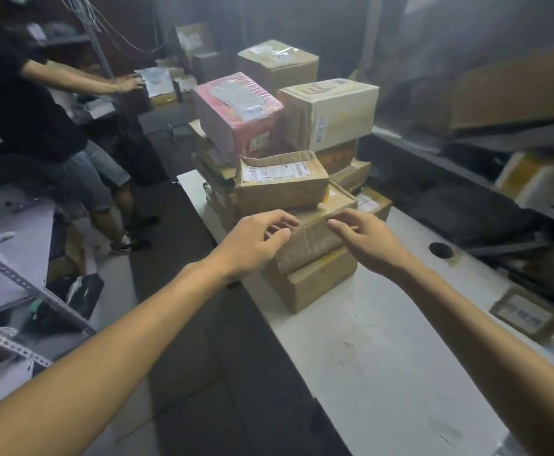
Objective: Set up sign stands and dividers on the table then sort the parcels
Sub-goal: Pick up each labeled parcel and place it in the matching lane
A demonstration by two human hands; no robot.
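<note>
Nearest parcel (315,238): you see matt brown cardboard, creased.
Pink parcel (236,110): glossy plastic film (it catches the light).
Table (384,357): white, matt, scuffed.
Shelf frame (22,281): perforated metal beside you.

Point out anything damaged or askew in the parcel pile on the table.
The small brown parcel lying on the taped box is crumpled, its upper edge dented and buckled. Behind it, the pink-wrapped box sits tilted on the pile rather than flat.
</note>
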